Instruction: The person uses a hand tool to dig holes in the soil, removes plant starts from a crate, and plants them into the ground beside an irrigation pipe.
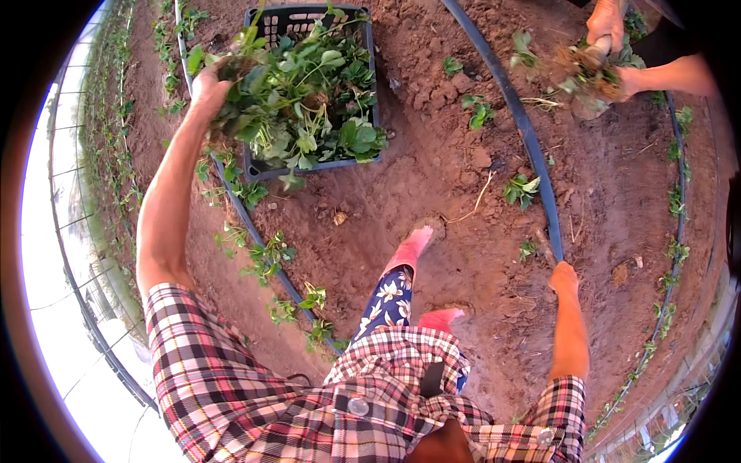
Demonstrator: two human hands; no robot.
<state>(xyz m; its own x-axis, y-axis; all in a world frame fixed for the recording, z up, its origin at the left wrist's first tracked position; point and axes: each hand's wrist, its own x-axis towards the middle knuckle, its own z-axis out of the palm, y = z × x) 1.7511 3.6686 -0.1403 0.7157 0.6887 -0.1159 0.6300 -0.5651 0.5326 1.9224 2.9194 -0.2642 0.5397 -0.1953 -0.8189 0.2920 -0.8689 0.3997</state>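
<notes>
My left hand (211, 89) is raised at the upper left, closed around a bunch of leafy seedlings (252, 98) that look like strawberry plants. These overhang the left side of a black plastic crate (312, 166) heaped with more of the same green plants (341, 75). On the right, my right hand (564, 278) is at the lower end of a dark irrigation hose (529, 139) that curves across the soil. Its fingers are bent and seem to grip a brown stick-like handle (544, 246) beside the hose; the rest of that piece is hard to make out.
At the upper right a co-worker's hands (608, 29) hold a bunch of rooted plants (590, 72). Small plants (521, 190) grow in the reddish soil beside the hose. A second hose (255, 231) with seedlings runs at left. Wire mesh (75, 220) borders the left edge.
</notes>
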